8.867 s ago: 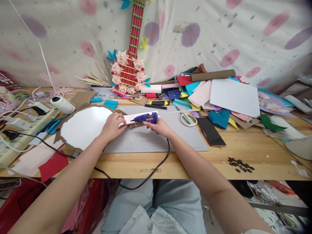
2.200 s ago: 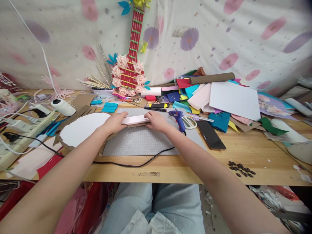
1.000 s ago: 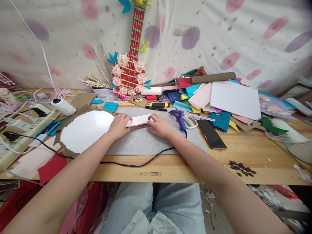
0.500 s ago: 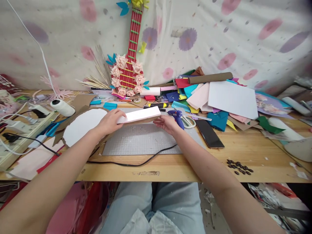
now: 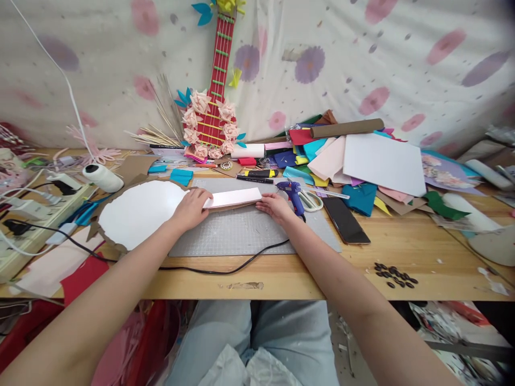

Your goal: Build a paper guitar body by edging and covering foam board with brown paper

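Note:
Between my hands a long, narrow strip with a white top and brown cardboard edge (image 5: 233,198) lies low over the grey cutting mat (image 5: 237,236). My left hand (image 5: 192,208) grips its left end, fingers on top. At the right end, the fingers of my right hand (image 5: 274,206) are closed on the strip. A rounded white piece with a torn brown cardboard rim (image 5: 140,212) rests at the left, partly behind my left forearm. Just right of my right hand is a blue glue gun (image 5: 293,194).
A phone (image 5: 346,220) and small dark oval pieces (image 5: 396,275) lie to the right. A black cable (image 5: 225,272) crosses the mat's front edge. Behind stand a flower-trimmed red paper guitar (image 5: 213,118) and coloured sheets (image 5: 322,155). A power strip (image 5: 44,225) is at far left.
The strip has come down toward the mat and turned more level, its right end dropping. My left hand has moved right and down with it; the rounded white piece shows more fully.

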{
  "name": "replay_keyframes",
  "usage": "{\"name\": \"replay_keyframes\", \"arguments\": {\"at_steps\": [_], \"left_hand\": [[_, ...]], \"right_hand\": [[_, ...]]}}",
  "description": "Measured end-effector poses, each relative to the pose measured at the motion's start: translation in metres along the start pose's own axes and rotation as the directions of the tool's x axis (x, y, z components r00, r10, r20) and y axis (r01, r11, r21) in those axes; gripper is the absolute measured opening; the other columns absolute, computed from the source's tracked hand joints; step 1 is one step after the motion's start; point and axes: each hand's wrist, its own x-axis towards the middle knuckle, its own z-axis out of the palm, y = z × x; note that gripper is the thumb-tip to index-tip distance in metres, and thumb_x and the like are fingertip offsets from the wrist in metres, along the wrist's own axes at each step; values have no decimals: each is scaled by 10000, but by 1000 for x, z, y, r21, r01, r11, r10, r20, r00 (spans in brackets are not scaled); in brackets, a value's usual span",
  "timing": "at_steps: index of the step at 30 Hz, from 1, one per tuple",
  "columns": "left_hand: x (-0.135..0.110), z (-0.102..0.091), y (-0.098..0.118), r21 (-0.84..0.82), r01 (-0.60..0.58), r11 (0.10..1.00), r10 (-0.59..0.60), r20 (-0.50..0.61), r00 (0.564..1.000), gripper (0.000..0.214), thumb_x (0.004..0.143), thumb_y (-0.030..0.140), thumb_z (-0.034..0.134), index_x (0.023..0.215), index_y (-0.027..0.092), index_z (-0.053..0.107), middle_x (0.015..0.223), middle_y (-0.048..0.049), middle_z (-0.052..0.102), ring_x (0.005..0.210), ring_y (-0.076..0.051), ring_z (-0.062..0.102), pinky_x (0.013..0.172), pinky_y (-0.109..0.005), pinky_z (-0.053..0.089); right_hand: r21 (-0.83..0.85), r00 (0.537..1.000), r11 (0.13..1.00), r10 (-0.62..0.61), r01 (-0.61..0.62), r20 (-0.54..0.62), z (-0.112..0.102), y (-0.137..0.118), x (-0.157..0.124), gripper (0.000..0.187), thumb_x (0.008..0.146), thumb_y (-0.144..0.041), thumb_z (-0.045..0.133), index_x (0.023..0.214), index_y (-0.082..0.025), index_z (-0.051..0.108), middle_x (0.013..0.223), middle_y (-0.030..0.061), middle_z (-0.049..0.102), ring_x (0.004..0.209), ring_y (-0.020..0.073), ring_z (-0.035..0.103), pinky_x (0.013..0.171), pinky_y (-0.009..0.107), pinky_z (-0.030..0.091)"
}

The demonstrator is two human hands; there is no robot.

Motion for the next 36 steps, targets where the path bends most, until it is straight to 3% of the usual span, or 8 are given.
{"name": "replay_keyframes", "arguments": {"at_steps": [6, 11, 13, 15, 19, 23, 30, 36], "left_hand": [[-4, 6, 7, 66, 0, 998, 3, -44, 999, 333, 737, 119, 470, 1063, 170, 513, 1114, -114, 530, 1083, -258, 470, 967, -372, 370], [-4, 10, 5, 53, -19, 998, 23, -69, 997, 343, 721, 114, 486, 1058, 171, 517, 1105, -120, 526, 1077, -270, 476, 961, -392, 374], [-4, 12, 4, 39, -27, 999, 30, -79, 996, 345, 717, 115, 489, 1056, 169, 519, 1103, -122, 528, 1072, -275, 477, 957, -401, 376], [-4, 13, 4, 15, -24, 1000, 26, -84, 996, 344, 713, 114, 492, 1050, 177, 519, 1104, -120, 527, 1074, -278, 475, 955, -411, 376], [-3, 13, 3, -33, -1, 999, -1, -77, 997, 341, 702, 119, 504, 1035, 193, 520, 1095, -108, 529, 1075, -281, 468, 951, -418, 374], [-2, 11, 1, -57, 8, 998, -11, -55, 998, 319, 709, 145, 513, 1024, 192, 521, 1083, -99, 532, 1057, -278, 469, 936, -406, 379], [-1, 11, -2, -102, 22, 995, -27, -45, 999, 321, 694, 156, 518, 1012, 200, 525, 1073, -86, 535, 1054, -276, 471, 921, -398, 380], [0, 10, -3, -126, 35, 991, -38, -21, 999, 322, 683, 154, 518, 1002, 197, 529, 1075, -85, 540, 1043, -276, 474, 907, -397, 389]], "right_hand": [[-101, 993, 990, -100, 94, -60, 3, 16, 6, 256, 725, 17, 502, 866, -183, 426, 644, -37, 569, 555, 75, 606, 672, 225, 539], [-363, 969, 911, -237, 196, -71, 2, 25, 6, 307, 701, -37, 521, 950, -188, 424, 860, -3, 579, 610, 82, 597, 760, 300, 525], [-552, 921, 778, -386, 299, -46, -3, 26, 4, 364, 674, -33, 526, 997, -183, 449, 1020, 46, 555, 681, 96, 596, 816, 336, 505], [-710, 852, 566, -516, 418, 91, -7, 26, 2, 383, 662, -20, 516, 1008, -181, 494, 1120, 76, 509, 748, 113, 587, 839, 343, 487], [-810, 749, 165, -517, 563, 415, -13, 25, -1, 310, 690, -1, 502, 928, -179, 588, 1074, 88, 538, 976, 197, 529, 867, 347, 450], [-826, 694, -51, -515, 561, 503, -14, 22, 1, 155, 782, -84, 523, 838, -186, 625, 1018, 95, 576, 1004, 238, 473, 868, 366, 420], [-820, 672, -65, -539, 568, 508, -18, 21, 9, 116, 822, -128, 513, 808, -187, 611, 968, 82, 612, 969, 227, 485, 819, 340, 417], [-838, 698, -32, -536, 545, 475, -18, 20, 14, 113, 829, -125, 493, 832, -179, 592, 932, 87, 628, 946, 230, 515, 786, 342, 415]]}}
